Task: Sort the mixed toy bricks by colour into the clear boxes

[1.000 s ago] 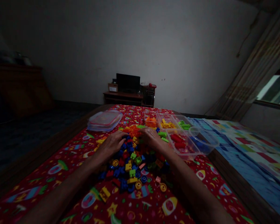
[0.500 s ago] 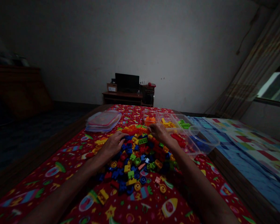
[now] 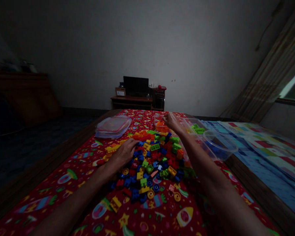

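Observation:
A heap of toy building blocks [image 3: 151, 160] in red, blue, yellow, green and orange lies on the red patterned cloth [image 3: 88, 196]. At its left edge rests my left hand [image 3: 125, 151], fingers loosely bent, thumb apart, fingertips beside a blue block [image 3: 141, 143]. My right hand [image 3: 172, 122] is closed above a small clear container with orange blocks [image 3: 160, 126], at the far side of the heap; what its fingers hold, if anything, cannot be made out. Right of that hand are green blocks [image 3: 198, 129] in a clear container. My right forearm hides part of the containers.
Stacked clear lids [image 3: 113, 126] lie at the back left. A round clear tub [image 3: 232, 148] with blue blocks stands at the right. Loose yellow blocks [image 3: 115, 204] lie near the front. A bed with a checked cover [image 3: 272, 147] adjoins the right side.
My right hand has moved from the far edge of the heap forward and up, over the container of orange blocks. The left hand stays by the heap. The view has shifted slightly left.

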### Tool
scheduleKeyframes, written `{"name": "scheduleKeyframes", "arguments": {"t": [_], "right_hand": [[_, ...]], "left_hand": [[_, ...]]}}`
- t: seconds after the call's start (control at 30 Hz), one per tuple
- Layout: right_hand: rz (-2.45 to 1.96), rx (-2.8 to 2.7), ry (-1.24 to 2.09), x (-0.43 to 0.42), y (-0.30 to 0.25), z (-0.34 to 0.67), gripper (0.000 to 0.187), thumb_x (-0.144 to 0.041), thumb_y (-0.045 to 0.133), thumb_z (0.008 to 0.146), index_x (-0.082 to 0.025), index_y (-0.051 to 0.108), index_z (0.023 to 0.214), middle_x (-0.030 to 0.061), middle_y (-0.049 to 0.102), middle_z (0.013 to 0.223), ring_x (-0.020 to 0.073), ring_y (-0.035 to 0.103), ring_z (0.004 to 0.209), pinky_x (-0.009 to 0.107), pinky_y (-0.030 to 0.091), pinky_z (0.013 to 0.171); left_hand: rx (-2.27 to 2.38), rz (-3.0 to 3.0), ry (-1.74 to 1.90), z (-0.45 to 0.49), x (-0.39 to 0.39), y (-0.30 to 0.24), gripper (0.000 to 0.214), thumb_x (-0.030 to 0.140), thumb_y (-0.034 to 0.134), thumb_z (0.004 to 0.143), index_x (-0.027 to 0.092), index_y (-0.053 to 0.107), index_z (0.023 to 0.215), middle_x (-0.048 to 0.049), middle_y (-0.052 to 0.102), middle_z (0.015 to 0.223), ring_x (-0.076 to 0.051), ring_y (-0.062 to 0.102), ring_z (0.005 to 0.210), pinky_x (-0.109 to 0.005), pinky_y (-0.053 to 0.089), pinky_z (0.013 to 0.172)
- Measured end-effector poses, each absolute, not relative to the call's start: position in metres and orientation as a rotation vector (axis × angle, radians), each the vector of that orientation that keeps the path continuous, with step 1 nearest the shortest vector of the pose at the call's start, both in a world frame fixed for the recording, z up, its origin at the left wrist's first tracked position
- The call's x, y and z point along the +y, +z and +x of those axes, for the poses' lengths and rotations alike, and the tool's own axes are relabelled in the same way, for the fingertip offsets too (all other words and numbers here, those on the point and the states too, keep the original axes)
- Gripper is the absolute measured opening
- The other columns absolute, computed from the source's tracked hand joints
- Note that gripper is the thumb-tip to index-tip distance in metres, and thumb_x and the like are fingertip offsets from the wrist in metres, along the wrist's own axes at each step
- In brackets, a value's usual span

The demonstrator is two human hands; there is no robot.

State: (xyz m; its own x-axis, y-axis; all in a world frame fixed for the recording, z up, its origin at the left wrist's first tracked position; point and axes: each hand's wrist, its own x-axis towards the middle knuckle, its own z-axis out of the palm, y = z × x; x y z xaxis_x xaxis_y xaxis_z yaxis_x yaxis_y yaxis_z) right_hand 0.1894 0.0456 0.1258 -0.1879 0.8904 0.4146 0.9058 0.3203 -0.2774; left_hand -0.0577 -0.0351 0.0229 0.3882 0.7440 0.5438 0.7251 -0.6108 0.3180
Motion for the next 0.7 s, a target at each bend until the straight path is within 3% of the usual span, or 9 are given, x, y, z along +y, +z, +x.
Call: {"name": "scheduleKeyframes", "arguments": {"t": [0.17,0.27,0.53,0.7], "right_hand": [[-1.591,-2.340,0.031,0.036,0.093,0.155,0.019,-0.019,0.053,0.081,-0.011,0.069,0.088,0.0117,0.069,0.086,0.0171,0.061,0.077,0.022,0.038,0.061],[-1.655,-2.379,0.045,0.030,0.078,0.143,0.023,-0.015,0.055,0.078,-0.011,0.068,0.096,0.0145,0.069,0.096,0.0202,0.063,0.086,0.024,0.041,0.065],[-1.610,-2.379,0.095,0.022,0.070,0.149,0.024,-0.012,0.050,0.080,-0.013,0.067,0.096,0.0139,0.068,0.098,0.0217,0.063,0.091,0.025,0.043,0.069],[-1.590,-2.246,0.069,0.021,0.073,0.154,0.024,-0.010,0.047,0.080,-0.011,0.069,0.088,0.0112,0.068,0.084,0.0169,0.061,0.075,0.024,0.039,0.064]], "left_hand": [[1.375,2.610,1.059,-0.057,-0.035,0.019,0.037,0.008,0.036,0.085,0.018,0.062,0.110,-0.0074,0.061,0.095,-0.019,0.059,0.089,-0.034,0.051,0.084],[1.359,2.625,1.063,-0.057,-0.034,0.017,0.037,0.007,0.036,0.085,0.016,0.062,0.109,-0.0075,0.060,0.094,-0.018,0.059,0.088,-0.033,0.051,0.082],[1.338,2.615,1.092,-0.057,-0.033,0.014,0.041,0.003,0.035,0.081,0.018,0.063,0.109,-0.0068,0.060,0.093,-0.017,0.058,0.086,-0.032,0.051,0.082],[1.384,2.596,1.097,-0.056,-0.032,0.012,0.041,0.005,0.035,0.082,0.017,0.063,0.110,-0.0072,0.060,0.093,-0.018,0.058,0.088,-0.034,0.051,0.083]]}}
